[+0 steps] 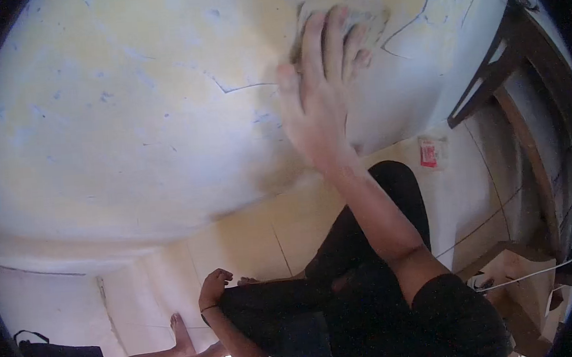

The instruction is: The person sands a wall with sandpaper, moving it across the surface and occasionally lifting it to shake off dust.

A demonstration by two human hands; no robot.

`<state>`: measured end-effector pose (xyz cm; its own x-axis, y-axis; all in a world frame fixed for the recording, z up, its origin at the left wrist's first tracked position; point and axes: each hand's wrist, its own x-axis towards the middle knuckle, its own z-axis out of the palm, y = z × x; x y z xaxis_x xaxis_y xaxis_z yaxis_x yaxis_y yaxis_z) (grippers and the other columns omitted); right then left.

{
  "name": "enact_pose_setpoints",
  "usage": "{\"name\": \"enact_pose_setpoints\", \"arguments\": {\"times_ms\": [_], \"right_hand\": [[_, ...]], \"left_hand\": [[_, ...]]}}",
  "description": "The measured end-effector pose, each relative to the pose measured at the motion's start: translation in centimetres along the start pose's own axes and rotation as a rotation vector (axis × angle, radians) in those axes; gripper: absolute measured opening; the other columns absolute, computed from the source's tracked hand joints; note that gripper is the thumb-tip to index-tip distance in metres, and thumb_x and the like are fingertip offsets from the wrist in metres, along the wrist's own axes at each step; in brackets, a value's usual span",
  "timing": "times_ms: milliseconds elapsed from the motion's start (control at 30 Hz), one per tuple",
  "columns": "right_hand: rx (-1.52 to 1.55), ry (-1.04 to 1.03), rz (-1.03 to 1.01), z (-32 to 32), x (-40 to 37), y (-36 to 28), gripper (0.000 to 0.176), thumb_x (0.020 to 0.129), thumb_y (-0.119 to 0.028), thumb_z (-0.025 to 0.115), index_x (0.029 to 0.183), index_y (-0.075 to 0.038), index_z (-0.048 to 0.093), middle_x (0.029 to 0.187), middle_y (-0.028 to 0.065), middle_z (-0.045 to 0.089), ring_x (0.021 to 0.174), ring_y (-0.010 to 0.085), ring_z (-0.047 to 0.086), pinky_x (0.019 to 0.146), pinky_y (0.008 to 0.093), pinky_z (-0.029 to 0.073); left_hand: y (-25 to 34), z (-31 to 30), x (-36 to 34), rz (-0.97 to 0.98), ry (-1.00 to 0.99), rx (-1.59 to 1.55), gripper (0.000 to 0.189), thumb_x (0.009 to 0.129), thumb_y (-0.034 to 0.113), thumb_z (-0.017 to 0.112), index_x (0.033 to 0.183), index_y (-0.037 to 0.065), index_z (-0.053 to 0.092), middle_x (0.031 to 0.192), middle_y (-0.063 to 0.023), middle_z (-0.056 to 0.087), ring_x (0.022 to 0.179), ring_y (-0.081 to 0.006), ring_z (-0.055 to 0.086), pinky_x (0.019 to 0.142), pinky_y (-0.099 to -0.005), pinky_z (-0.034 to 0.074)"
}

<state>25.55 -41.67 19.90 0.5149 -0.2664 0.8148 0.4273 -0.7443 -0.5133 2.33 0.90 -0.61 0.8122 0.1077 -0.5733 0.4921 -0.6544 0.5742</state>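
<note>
a: nearest the lens was the black sleeve [455, 319] of the right arm, low on the right. from it the bare forearm ran up to the right hand [323, 89] on the wall [129, 110].

b: how was that hand set?

a: flat, palm to the plaster, fingers [329, 43] straight and close together, thumb out to the side. under the fingertips lay a grey pad [375, 17], high on the wall. sandpaper or cloth, i couldn't tell. a crack in the paint [243, 87] ran just left of the thumb.

b: and the other one?

a: the left hand [214, 286] rested on the knee of the black trousers [345, 260], loosely curled, holding nothing i could make out, well apart from the wall.

b: how would you have judged the rubbing done well?

a: i'd say the pressure belonged under the whole length of the fingers, not the tips alone, so the pad would lie flat and not slip out. light strokes near the crack, since loose paint there could lift in flakes. the arm was stretched far up, so sitting closer would likely have given steadier force.

b: anything in the way?

a: a wooden frame [525, 95] stood to the right and a red-and-white packet [433, 151] lay on the floor [250, 240], both clear of the hand.
</note>
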Motion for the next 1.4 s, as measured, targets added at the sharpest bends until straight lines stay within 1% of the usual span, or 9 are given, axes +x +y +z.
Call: {"name": "enact_pose_setpoints", "arguments": {"times_ms": [233, 400, 600, 767, 867, 1033, 1133, 1333, 1400], "right_hand": [[0.021, -0.435, -0.179, 2.0, -7.7, -1.0, 0.066, 0.092, -0.037, 0.05, 0.145, -0.002, 0.034, 0.152, 0.0261, 0.024, 0.137, 0.0541, 0.019, 0.108, 0.0693, 0.01], [-0.063, 0.147, 0.034, 0.4, 1.6, 2.2, 0.066, 0.092, -0.041, 0.049, 0.143, -0.002, 0.035, 0.152, 0.0267, 0.025, 0.135, 0.0568, 0.02, 0.105, 0.0728, 0.011], [-0.071, -0.39, -0.122, 2.6, -7.9, 0.6, 0.069, 0.093, -0.041, 0.047, 0.147, -0.002, 0.029, 0.154, 0.0261, 0.02, 0.136, 0.0564, 0.017, 0.105, 0.0722, 0.01], [-0.047, 0.176, 0.038, -0.1, 2.3, 2.9, 0.07, 0.091, -0.043, 0.048, 0.146, -0.002, 0.031, 0.152, 0.0266, 0.023, 0.135, 0.0564, 0.02, 0.103, 0.0745, 0.013], [-0.152, -0.263, -0.021, 2.1, -5.1, 0.9, 0.071, 0.092, -0.045, 0.047, 0.147, -0.003, 0.031, 0.152, 0.0265, 0.024, 0.136, 0.0556, 0.019, 0.103, 0.074, 0.012], [-0.126, -0.219, -0.1, -0.1, -2.4, 2.0, 0.067, 0.095, -0.046, 0.044, 0.145, -0.004, 0.034, 0.152, 0.0235, 0.027, 0.138, 0.0554, 0.017, 0.104, 0.0735, 0.01], [-0.009, 0.237, 0.058, -1.2, 3.4, 4.3, 0.066, 0.094, -0.044, 0.047, 0.146, -0.006, 0.035, 0.153, 0.022, 0.027, 0.137, 0.0554, 0.019, 0.105, 0.0728, 0.009], [-0.056, -0.372, -0.154, 0.6, -5.6, 0.5, 0.068, 0.093, -0.043, 0.046, 0.149, -0.007, 0.031, 0.156, 0.0184, 0.023, 0.14, 0.0493, 0.017, 0.11, 0.0682, 0.009], [-0.057, -0.191, -0.094, -0.7, -1.7, 1.7, 0.066, 0.094, -0.042, 0.049, 0.148, -0.008, 0.032, 0.154, 0.0218, 0.025, 0.139, 0.0517, 0.018, 0.109, 0.0685, 0.006]], "left_hand": [[3.9, -0.7, 0.5, -0.155, 0.027, -0.083, 0.031, 0.089, 0.014, 0.041, 0.096, -0.001, 0.067, 0.096, -0.0107, 0.07, 0.087, -0.0216, 0.066, 0.079, -0.0349, 0.053], [1.2, 0.0, 0.3, -0.099, 0.006, 0.032, 0.031, 0.091, 0.017, 0.041, 0.098, 0.002, 0.067, 0.095, -0.0085, 0.07, 0.084, -0.0206, 0.065, 0.079, -0.0346, 0.052], [4.8, -0.8, 0.7, -0.131, 0.031, -0.069, 0.031, 0.093, 0.017, 0.041, 0.098, 0.0, 0.067, 0.093, -0.0099, 0.07, 0.083, -0.0201, 0.065, 0.077, -0.0336, 0.052], [2.2, 0.2, -0.2, -0.167, 0.013, 0.064, 0.031, 0.093, 0.016, 0.041, 0.099, -0.001, 0.066, 0.094, -0.0118, 0.07, 0.084, -0.0206, 0.065, 0.079, -0.0342, 0.053], [2.7, -0.3, 0.7, -0.11, -0.016, -0.025, 0.031, 0.091, 0.014, 0.04, 0.098, -0.002, 0.066, 0.093, -0.0118, 0.07, 0.087, -0.0212, 0.066, 0.079, -0.0349, 0.054], [3.1, -0.2, -0.9, -0.111, 0.05, -0.085, 0.031, 0.089, 0.014, 0.041, 0.096, -0.002, 0.067, 0.092, -0.0115, 0.07, 0.086, -0.0211, 0.066, 0.078, -0.0344, 0.053], [1.8, 0.3, 0.1, -0.069, 0.03, -0.003, 0.031, 0.089, 0.016, 0.041, 0.097, -0.001, 0.066, 0.093, -0.0112, 0.069, 0.085, -0.0206, 0.066, 0.078, -0.0338, 0.053], [4.5, -0.6, 0.6, -0.074, 0.035, -0.071, 0.032, 0.088, 0.017, 0.042, 0.095, -0.001, 0.067, 0.091, -0.0117, 0.07, 0.084, -0.0222, 0.067, 0.078, -0.0338, 0.053], [4.1, -0.4, -0.8, -0.011, 0.081, -0.07, 0.031, 0.088, 0.016, 0.042, 0.094, -0.001, 0.067, 0.092, -0.0121, 0.07, 0.084, -0.0228, 0.067, 0.079, -0.0339, 0.053]]}}
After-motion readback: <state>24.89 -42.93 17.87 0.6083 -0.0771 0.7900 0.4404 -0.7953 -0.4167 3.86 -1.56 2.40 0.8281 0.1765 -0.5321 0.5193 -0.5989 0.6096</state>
